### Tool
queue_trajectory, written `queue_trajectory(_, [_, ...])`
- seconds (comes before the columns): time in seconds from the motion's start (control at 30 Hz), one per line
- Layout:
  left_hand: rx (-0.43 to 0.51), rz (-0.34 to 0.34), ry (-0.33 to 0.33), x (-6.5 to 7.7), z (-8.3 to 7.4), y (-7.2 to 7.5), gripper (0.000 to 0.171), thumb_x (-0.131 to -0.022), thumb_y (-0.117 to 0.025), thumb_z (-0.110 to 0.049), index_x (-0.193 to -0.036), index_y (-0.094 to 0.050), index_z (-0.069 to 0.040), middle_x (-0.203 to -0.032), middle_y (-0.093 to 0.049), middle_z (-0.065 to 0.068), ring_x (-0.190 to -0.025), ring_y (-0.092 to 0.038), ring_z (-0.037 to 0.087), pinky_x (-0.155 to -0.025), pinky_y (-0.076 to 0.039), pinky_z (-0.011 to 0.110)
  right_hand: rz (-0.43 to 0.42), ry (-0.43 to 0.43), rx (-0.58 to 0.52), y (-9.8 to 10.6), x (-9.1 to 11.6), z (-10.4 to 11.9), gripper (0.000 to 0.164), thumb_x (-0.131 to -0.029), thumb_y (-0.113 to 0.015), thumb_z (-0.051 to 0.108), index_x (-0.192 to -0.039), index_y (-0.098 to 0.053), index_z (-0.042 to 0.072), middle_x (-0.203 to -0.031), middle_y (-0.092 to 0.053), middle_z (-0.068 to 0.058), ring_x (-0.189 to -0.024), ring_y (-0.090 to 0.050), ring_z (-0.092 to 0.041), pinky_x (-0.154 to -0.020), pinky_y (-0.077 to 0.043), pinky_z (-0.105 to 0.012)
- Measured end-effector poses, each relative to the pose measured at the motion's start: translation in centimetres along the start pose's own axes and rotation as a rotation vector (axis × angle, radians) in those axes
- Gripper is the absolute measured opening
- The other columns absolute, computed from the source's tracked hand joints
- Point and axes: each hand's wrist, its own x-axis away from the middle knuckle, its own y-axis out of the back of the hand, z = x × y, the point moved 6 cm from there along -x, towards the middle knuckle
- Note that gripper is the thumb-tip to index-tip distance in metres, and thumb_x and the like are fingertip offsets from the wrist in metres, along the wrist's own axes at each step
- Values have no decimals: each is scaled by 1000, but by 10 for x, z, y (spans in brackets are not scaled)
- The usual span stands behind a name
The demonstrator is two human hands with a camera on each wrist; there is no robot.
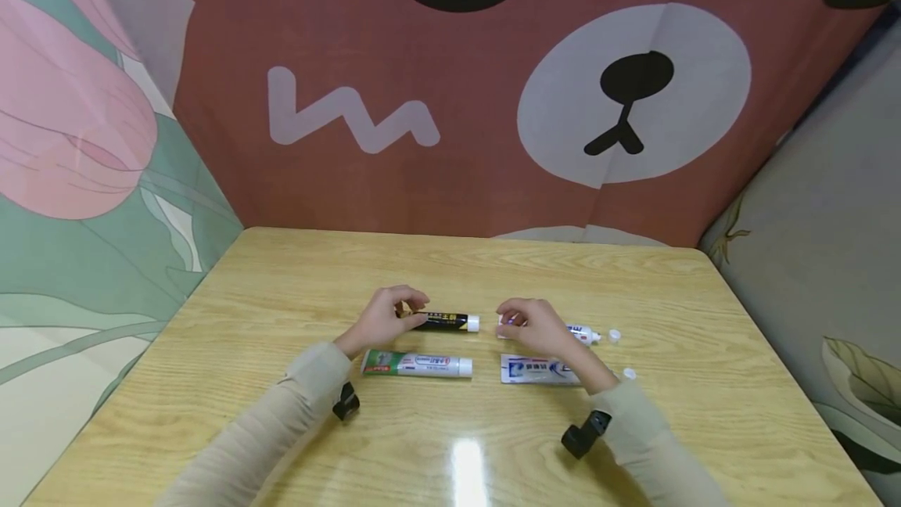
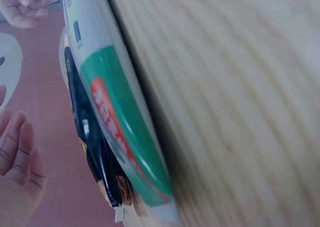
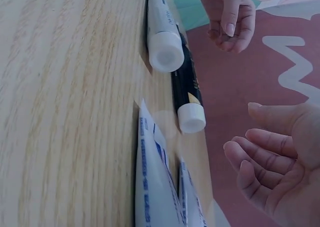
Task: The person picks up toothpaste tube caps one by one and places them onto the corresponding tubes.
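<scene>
Four would-be rows aside, two capped toothpaste tubes lie on the left: a black toothpaste tube [image 1: 446, 322] behind and a green-and-white toothpaste tube [image 1: 422, 364] in front. My left hand [image 1: 385, 319] hovers over the black tube's left end, fingers loosely bent; the wrist views show it apart from the tube and holding nothing. On the right lie a white-and-blue toothpaste tube [image 1: 581, 333] with its nozzle bare, and a blue-and-white toothpaste tube [image 1: 538, 370] in front. Above the rear one is my right hand [image 1: 538, 327], empty, its fingers loosely curled in the right wrist view [image 3: 272, 162].
Two small white caps, one rear cap [image 1: 615, 335] and one front cap [image 1: 629, 374], lie right of the tubes. The wooden table [image 1: 394, 444] meets a brown printed cloth [image 1: 450, 186] at its back edge. Each wrist wears a black camera [image 1: 587, 435].
</scene>
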Motion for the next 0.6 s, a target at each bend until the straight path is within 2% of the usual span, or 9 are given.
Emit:
queue_trajectory(0.13, [23,-14,-2,1,-5,-1,20,-82,-68,-10,-100,-66,-3,-86,-62,1,-75,-54,12,-62,-45,30,7,7,-2,6,5,1,26,-81,-68,10,-101,-62,-4,-83,-64,-4,-71,-59,-14,-63,-48,-26])
queue_trajectory(0.43, [73,-42,-41,3,-18,-6,18,-81,-68,-8,-99,-67,-6,-85,-62,1,-73,-54,12,-59,-44,32,22,15,12,19,20,3,28,-82,-67,14,-105,-62,-2,-84,-63,-1,-73,-58,-13,-64,-48,-26])
queue_trajectory(0.6, [106,-44,-35,4,-35,-9,20,-82,-66,-3,-102,-66,-2,-86,-62,6,-74,-53,16,-61,-45,31,27,11,6,24,26,3,29,-83,-67,15,-106,-62,-1,-86,-63,-1,-74,-57,-12,-64,-48,-25])
